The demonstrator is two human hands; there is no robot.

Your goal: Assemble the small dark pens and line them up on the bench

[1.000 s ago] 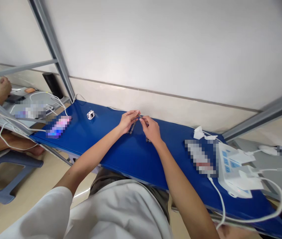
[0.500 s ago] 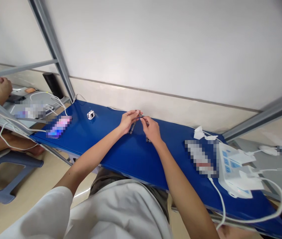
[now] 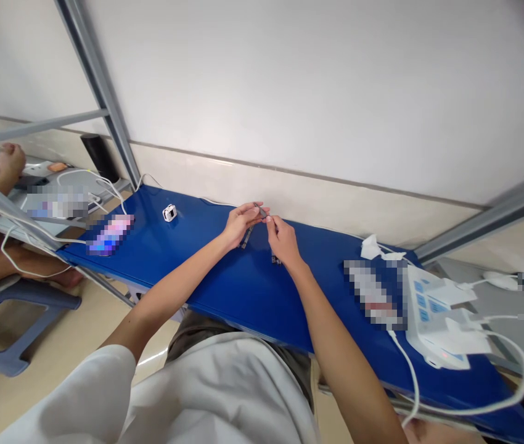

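Note:
Both hands meet above the middle of the blue tabletop, close to the wall. My left hand is closed, its fingertips pinching a small dark grey piece whose kind is too small to make out. My right hand is also closed, thumb and finger together at the near end of that piece; the hand hides whatever else it may hold. A thin dark strip with lighter marks shows just below my left hand. Small dark parts peek out under my right hand.
A white cube-shaped item and a blurred-out phone lie left. On the right are crumpled tissue, a pixelated device and a white power strip with cables. A co-worker's hand shows far left, near a stool.
The fingers of my right hand have shifted slightly, and more of the grey piece shows between my hands. Both hands stay over the same spot.

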